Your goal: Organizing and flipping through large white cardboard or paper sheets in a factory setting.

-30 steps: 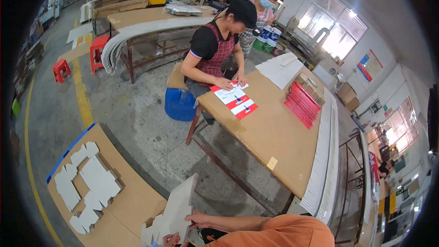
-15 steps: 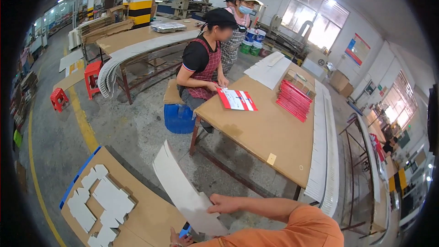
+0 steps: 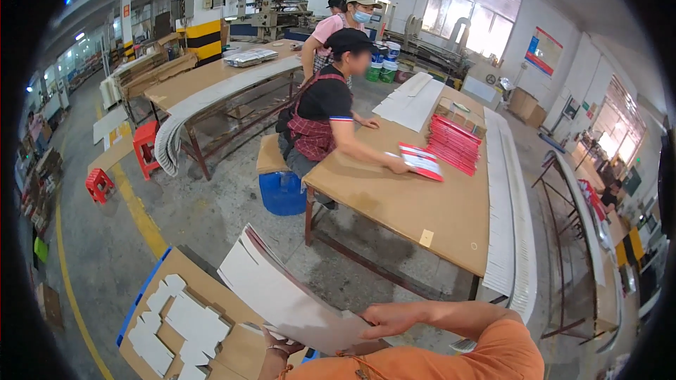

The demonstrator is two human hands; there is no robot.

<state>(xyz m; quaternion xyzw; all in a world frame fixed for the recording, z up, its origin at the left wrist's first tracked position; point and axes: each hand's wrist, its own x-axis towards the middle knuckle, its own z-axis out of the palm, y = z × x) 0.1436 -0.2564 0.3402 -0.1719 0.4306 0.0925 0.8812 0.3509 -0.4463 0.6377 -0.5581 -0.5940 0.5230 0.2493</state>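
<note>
A stack of large white cardboard sheets (image 3: pixel 282 294) slants up and away in front of me, bending slightly, with cut notches along its left edge. My right hand (image 3: pixel 391 319) grips the right end of the stack, thumb on top. At the lower left edge, my left hand (image 3: pixel 283 343) also has hold of it, its fingers partly hidden by the board. To the left, flat white die-cut box blanks (image 3: pixel 193 325) lie on a brown cardboard sheet (image 3: pixel 236 360) with a blue edge under it.
A seated person (image 3: pixel 325 109) works at a brown-topped table (image 3: pixel 394 200), one hand on a red and white packet (image 3: pixel 421 162). A pile of red packets (image 3: pixel 454 144) lies there. Another person (image 3: pixel 331 32) stands behind. Red stools (image 3: pixel 146 148) and a blue drum (image 3: pixel 282 192) stand on the floor.
The sheets have swung left and lower, and several edges now show. My left hand has come up to their edge. The seated person has pushed the packet right, toward the red pile.
</note>
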